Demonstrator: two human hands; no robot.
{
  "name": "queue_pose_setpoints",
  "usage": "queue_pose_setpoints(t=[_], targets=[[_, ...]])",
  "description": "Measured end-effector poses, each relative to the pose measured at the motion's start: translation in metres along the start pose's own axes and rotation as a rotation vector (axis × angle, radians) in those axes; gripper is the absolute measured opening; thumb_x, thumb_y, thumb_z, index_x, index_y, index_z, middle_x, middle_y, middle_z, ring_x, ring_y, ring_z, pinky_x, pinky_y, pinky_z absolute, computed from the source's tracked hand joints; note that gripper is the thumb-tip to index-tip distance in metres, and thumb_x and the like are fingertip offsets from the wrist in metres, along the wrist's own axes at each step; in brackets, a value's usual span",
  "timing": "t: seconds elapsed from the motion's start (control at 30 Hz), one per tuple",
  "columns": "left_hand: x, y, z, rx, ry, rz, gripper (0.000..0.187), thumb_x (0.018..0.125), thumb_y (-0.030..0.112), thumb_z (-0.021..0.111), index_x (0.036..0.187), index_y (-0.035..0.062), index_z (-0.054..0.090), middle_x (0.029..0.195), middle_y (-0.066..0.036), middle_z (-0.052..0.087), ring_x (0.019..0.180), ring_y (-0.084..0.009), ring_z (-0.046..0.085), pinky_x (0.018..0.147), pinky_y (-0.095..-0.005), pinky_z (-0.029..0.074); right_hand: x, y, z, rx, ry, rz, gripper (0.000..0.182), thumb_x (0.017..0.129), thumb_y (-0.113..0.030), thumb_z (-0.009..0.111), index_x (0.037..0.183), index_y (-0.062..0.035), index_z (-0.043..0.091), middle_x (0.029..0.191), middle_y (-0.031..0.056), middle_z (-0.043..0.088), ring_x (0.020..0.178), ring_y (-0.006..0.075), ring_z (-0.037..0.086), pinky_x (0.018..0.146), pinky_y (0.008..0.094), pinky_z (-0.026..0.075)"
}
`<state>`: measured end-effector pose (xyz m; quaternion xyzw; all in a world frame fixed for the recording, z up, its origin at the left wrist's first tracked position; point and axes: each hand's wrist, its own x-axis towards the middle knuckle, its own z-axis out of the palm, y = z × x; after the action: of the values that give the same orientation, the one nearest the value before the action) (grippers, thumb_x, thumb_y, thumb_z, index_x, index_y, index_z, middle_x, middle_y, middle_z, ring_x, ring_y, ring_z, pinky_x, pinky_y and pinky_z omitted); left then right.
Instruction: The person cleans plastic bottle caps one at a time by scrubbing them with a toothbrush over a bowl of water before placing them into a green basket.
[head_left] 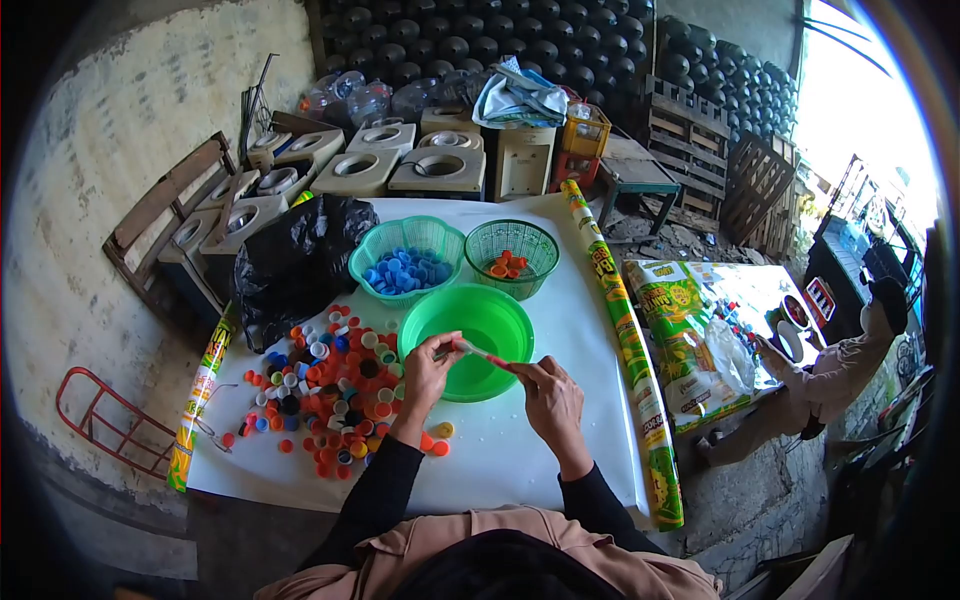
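Dressed in a brown top [405, 548] with black sleeves [378, 490], bent over a white table [490, 450]. Clamping the right hand [553, 398] on one end of a slim red-and-pale tool [488, 355], slanting up to the left hand [425, 375]. Pinching there, between closed left fingertips, a red bit [458, 343] too small to name. Holding both over a green basin [420, 315]. Scattered left of the basin, loose caps [345, 390] in red, orange, white and blue. Beyond, side by side, a pale green basket [405, 233] of blue caps [405, 272] and a dark green basket [490, 240] of orange caps [507, 266]. Near the left edge, a black bag [300, 265]. Along the right edge, a roll [622, 320] printed green, yellow and red, with bold lettering too warped to read for certain. Past that, on a second table, similarly printed packs [670, 300], also unreadable, near another person [825, 375]. Farther back, cream tubs [435, 172], a yellow crate [585, 135] stacked on a red crate [573, 170], and pallets [688, 130]. Farthest off, dark rounded objects [480, 45] in rows.
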<state>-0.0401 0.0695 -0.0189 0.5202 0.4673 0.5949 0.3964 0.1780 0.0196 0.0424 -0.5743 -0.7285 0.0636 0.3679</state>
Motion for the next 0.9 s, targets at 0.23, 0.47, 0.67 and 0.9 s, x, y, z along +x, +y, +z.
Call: queue_pose_setpoints(t=[0.23, 0.47, 0.67, 0.9], targets=[[0.009, 0.007, -0.015, 0.129, -0.023, 0.002, 0.025, 0.092, 0.001, 0.070, 0.116, -0.0041, 0.068, 0.107, -0.012, 0.073, 0.100, -0.0168, 0.070, 0.088, -0.0281, 0.057, 0.014, 0.003, -0.002, 0.028, 0.000, -0.077, 0.013, 0.092, -0.020, 0.068, 0.099, -0.0212, 0.079, 0.080, 0.0034, 0.061, 0.076, 0.0247, 0.064, 0.061, 0.0392, 0.047], [0.013, 0.016, -0.017, 0.228, -0.043, -0.024, 0.029, 0.097, 0.008, 0.065, 0.123, -0.0050, 0.065, 0.111, -0.011, 0.067, 0.096, -0.0161, 0.070, 0.083, -0.0276, 0.059, 0.032, 0.014, 0.025, -0.147, -0.065, -0.219, 0.039, 0.081, -0.002, 0.060, 0.104, -0.0271, 0.079, 0.081, 0.0047, 0.061, 0.074, 0.0275, 0.063, 0.063, 0.0391, 0.052], [0.020, -0.003, -0.024, -0.092, 0.010, -0.134, 0.028, 0.101, 0.011, 0.061, 0.125, -0.0046, 0.064, 0.109, -0.009, 0.065, 0.089, -0.0132, 0.068, 0.081, -0.0261, 0.059, 0.023, 0.001, 0.021, 0.035, -0.029, -0.070, 0.019, 0.092, -0.016, 0.063, 0.104, -0.0212, 0.077, 0.089, 0.0054, 0.066, 0.075, 0.0287, 0.067, 0.062, 0.0410, 0.051], [0.022, -0.006, -0.027, -0.024, -0.041, -0.180, 0.028, 0.104, 0.016, 0.057, 0.122, -0.0038, 0.065, 0.099, -0.005, 0.068, 0.084, -0.0107, 0.064, 0.078, -0.0247, 0.055, 0.014, 0.003, 0.021, 0.145, -0.137, -0.031, 0.017, 0.096, -0.022, 0.062, 0.104, -0.0189, 0.077, 0.098, 0.0049, 0.069, 0.080, 0.0304, 0.069, 0.064, 0.0421, 0.052]])
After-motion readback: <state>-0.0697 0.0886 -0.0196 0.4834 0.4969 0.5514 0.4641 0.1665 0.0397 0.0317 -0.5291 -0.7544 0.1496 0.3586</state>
